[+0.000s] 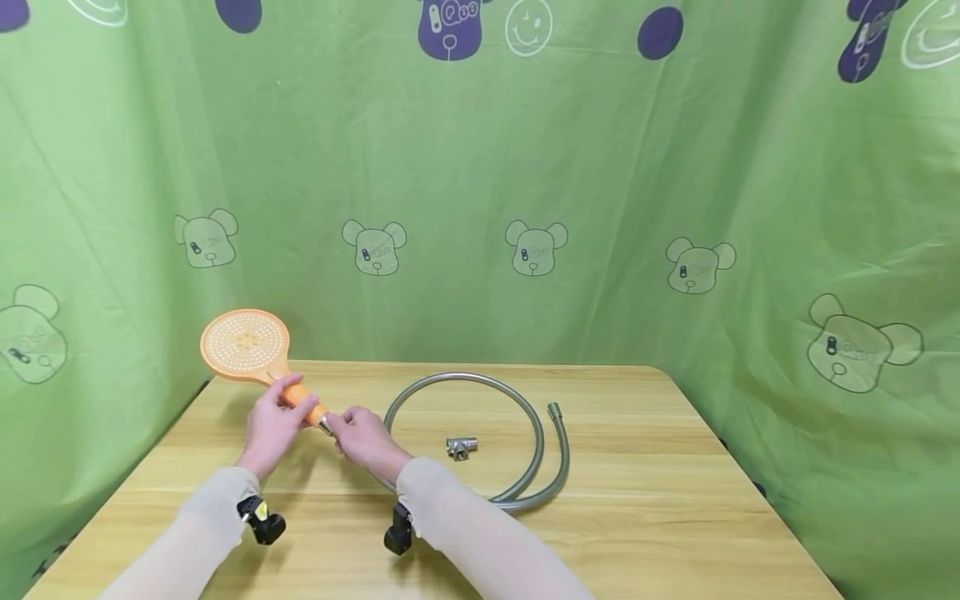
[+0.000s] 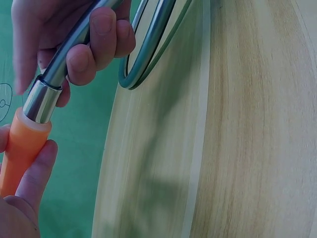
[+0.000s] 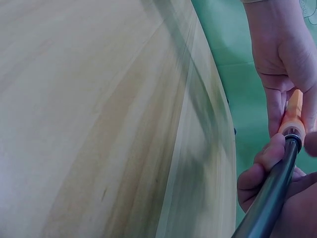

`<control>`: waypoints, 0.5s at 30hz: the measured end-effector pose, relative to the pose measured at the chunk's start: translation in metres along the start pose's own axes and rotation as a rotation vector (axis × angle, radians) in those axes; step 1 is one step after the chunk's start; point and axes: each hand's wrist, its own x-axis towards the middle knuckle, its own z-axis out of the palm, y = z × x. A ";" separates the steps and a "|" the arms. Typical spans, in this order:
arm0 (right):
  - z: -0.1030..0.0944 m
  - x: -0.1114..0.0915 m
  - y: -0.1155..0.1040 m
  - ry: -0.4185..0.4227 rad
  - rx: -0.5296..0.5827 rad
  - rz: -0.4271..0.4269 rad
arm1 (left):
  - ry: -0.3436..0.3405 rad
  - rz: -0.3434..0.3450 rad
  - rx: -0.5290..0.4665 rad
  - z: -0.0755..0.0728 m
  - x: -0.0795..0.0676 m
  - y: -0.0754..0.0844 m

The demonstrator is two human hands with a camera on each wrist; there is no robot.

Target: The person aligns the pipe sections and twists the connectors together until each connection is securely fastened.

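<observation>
An orange shower head (image 1: 245,342) with a pale, dotted spray face is held above the table's left side, tilted up to the left. My left hand (image 1: 272,423) grips its orange handle (image 2: 26,141) between thumb and fingers. Just below, my right hand (image 1: 369,438) holds the end of a grey shower hose (image 3: 270,193), fingers curled round it. The hose's silver connector (image 2: 42,101) sits right at the bottom of the handle, in line with it. From the right hand the hose (image 1: 542,433) loops over the table to a free end with a metal fitting (image 1: 555,411).
A small metal tee valve (image 1: 461,448) lies inside the hose loop. The wooden table (image 1: 645,500) has a rounded back right corner. Green curtains (image 1: 465,150) with bear prints stand behind it and on both sides. Black wrist cameras (image 1: 262,522) hang under both sleeves.
</observation>
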 end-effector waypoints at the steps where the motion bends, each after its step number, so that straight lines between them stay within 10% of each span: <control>1: 0.000 0.000 0.000 0.005 -0.013 0.001 | -0.002 0.000 0.002 0.000 0.000 0.000; 15: 0.000 0.001 -0.002 -0.017 -0.014 -0.001 | -0.025 -0.006 -0.030 0.000 -0.001 0.008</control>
